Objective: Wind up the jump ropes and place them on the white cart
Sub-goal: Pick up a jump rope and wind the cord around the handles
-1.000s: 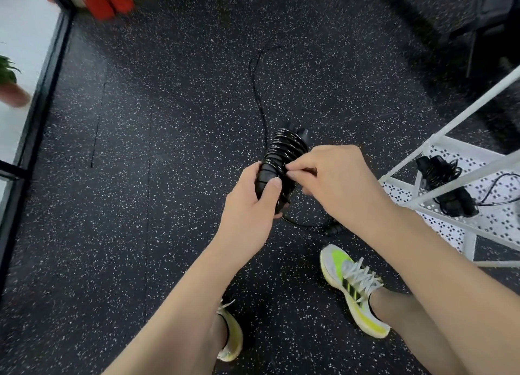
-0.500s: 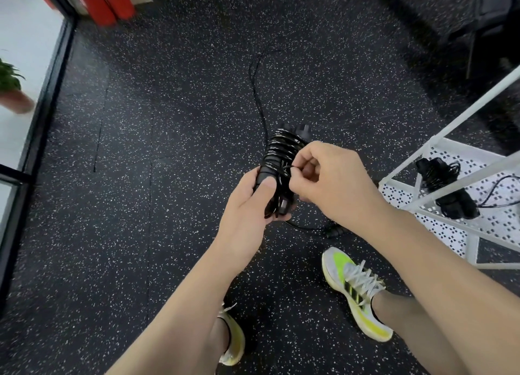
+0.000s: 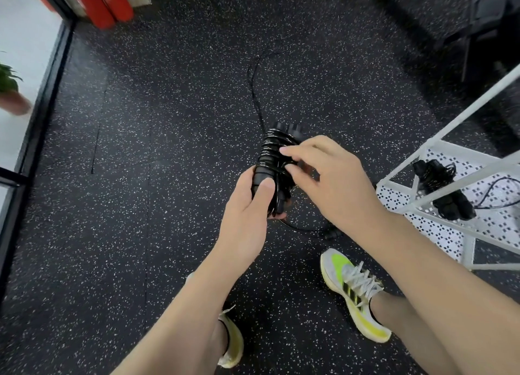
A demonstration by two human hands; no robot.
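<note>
From my feed, much of the wound jump rope (image 3: 274,161) is hidden: my left hand (image 3: 247,214) covers the lower handles, and my right hand (image 3: 329,183) hides its right side, so I cannot see where the cord's free end goes. The left grip is wrapped round the bundle, thumb laid up its front, holding it roughly upright above the speckled floor (image 3: 157,155). The right grip has its fingers bent over the coils, forefinger stretched across the upper turns; it seems to pinch the cord, though the contact itself is masked. A loose rope (image 3: 254,90) trails on the floor beyond the bundle, and another black loop shows under my right wrist, partly covered. At right, the white cart (image 3: 450,161) is cut off by the frame edge; a second wound rope (image 3: 441,189) lies on its perforated shelf, crossed by a rail. Both forearms reach in from below, over my shoes (image 3: 354,293).
</note>
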